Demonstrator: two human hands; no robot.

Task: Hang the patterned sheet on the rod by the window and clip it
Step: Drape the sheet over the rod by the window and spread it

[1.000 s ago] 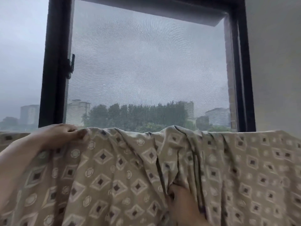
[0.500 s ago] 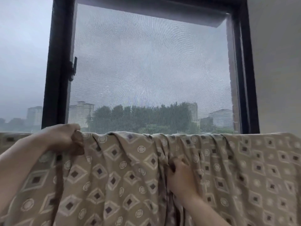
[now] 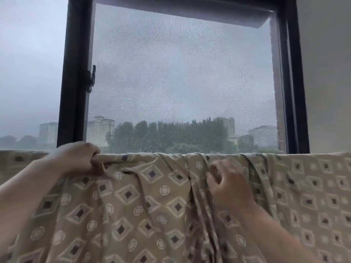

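Left hand (image 3: 76, 158) clenched tight on the top fold of the patterned sheet (image 3: 152, 205). Right hand (image 3: 228, 185) blurred, fingers curled against bunched folds, grip unclear. Sheet draped straight across below the dark-framed window (image 3: 76, 73).

A dark window frame (image 3: 76, 76) is being seen upright at the left, with a black latch (image 3: 91, 78) fixed to its right edge. A mesh screen (image 3: 180, 76) is being stretched across the opening, up to a second dark frame post (image 3: 293, 82). Through the screen, a clump of trees (image 3: 171, 135) is being flanked by pale tower blocks (image 3: 99, 128) under a grey sky (image 3: 28, 63). A plain wall (image 3: 328, 73) is being shown at the right edge.
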